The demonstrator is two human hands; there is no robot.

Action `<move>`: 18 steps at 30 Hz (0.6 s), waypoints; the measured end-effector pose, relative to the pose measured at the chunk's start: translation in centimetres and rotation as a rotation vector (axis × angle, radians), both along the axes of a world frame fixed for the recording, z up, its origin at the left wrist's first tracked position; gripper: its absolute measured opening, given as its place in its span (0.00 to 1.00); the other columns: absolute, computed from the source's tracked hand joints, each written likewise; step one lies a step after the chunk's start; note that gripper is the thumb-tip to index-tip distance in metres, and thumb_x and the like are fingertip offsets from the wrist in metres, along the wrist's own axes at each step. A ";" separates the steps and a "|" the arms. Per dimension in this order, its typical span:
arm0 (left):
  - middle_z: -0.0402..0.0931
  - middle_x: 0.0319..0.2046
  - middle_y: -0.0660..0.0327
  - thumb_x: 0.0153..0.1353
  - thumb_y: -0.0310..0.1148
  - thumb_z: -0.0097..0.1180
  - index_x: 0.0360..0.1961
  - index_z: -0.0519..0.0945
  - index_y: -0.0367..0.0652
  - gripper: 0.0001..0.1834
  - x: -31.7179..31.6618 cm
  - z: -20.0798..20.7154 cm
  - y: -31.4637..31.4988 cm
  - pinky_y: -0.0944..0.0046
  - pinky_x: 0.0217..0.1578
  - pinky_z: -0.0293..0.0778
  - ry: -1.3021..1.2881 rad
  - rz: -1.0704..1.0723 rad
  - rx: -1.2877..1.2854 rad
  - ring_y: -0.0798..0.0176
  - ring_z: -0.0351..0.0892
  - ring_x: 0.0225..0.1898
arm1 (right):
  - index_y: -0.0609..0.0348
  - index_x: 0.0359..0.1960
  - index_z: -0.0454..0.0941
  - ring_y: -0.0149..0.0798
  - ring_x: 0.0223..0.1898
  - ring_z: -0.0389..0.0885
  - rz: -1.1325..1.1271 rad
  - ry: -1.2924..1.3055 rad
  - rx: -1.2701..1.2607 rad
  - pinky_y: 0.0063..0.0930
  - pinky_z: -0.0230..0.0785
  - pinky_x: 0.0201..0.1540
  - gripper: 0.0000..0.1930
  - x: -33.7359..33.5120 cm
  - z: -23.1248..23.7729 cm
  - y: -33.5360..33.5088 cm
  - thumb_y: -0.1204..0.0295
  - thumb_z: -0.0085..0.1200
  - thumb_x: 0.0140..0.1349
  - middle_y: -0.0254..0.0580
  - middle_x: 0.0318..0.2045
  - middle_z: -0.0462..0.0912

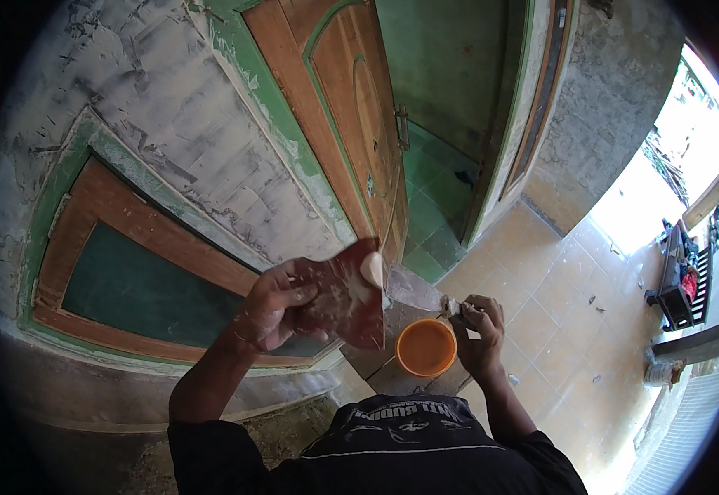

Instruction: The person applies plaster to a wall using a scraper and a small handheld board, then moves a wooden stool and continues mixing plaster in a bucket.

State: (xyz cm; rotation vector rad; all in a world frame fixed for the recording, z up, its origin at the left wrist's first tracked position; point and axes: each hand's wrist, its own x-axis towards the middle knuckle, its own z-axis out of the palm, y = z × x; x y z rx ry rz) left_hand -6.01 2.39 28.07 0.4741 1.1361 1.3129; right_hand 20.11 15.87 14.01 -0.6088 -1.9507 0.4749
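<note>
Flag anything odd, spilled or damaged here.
Debris bits lie scattered on the tile floor, right of the orange container. The green door frame has ragged pale smears, patchy against its paint. The red sheet in the left grip looks bent and smeared. No clear spill.

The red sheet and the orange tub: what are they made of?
The red sheet in the left hand may be bendy plastic or rubber: its edge curves, and its slightly shiny face carries pale paste. The orange tub is probably plastic, smooth-looking, with even bright colour around its rim.

The scraper blade [413, 291] looks like matt metal — the tub [400, 350] smooth plastic, the wall [174, 91] rough.
</note>
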 end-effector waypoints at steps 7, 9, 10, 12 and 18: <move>0.75 0.36 0.55 0.59 0.22 0.47 0.45 0.68 0.31 0.13 1.3 -0.1 1.1 0.63 0.35 0.79 0.484 0.297 0.263 0.65 0.77 0.37 | 0.63 0.35 0.69 0.23 0.18 0.67 0.658 0.380 -1.161 0.16 0.57 0.20 0.11 2.1 2.3 -1.1 0.67 0.52 0.60 0.34 0.20 0.71; 0.75 0.37 0.56 0.59 0.22 0.48 0.44 0.69 0.30 0.12 2.3 -1.2 1.0 0.66 0.39 0.76 0.666 0.343 0.349 0.68 0.76 0.38 | 0.63 0.34 0.68 0.22 0.15 0.62 0.694 0.327 -1.241 0.17 0.52 0.17 0.14 2.0 3.8 -1.8 0.63 0.50 0.61 0.33 0.17 0.68; 0.75 0.37 0.56 0.59 0.23 0.49 0.44 0.70 0.30 0.11 3.2 -1.6 1.1 0.68 0.41 0.73 0.706 0.392 0.402 0.68 0.75 0.39 | 0.63 0.34 0.66 0.22 0.12 0.58 0.732 0.267 -1.322 0.17 0.46 0.14 0.17 1.8 4.5 -2.1 0.59 0.48 0.63 0.32 0.15 0.64; 0.75 0.40 0.53 0.60 0.22 0.49 0.46 0.71 0.28 0.13 5.0 -2.2 1.0 0.68 0.43 0.71 0.902 0.452 0.465 0.67 0.74 0.41 | 0.63 0.33 0.66 0.22 0.12 0.58 0.709 0.260 -1.370 0.17 0.46 0.13 0.16 1.4 5.1 -2.3 0.59 0.48 0.63 0.32 0.15 0.65; 0.73 0.44 0.48 0.60 0.20 0.48 0.48 0.68 0.25 0.15 7.1 -5.6 1.0 0.65 0.46 0.71 1.128 0.511 0.621 0.62 0.74 0.44 | 0.63 0.35 0.69 0.21 0.13 0.59 0.711 0.323 -1.443 0.16 0.48 0.15 0.14 1.6 4.4 -1.9 0.62 0.49 0.63 0.32 0.16 0.68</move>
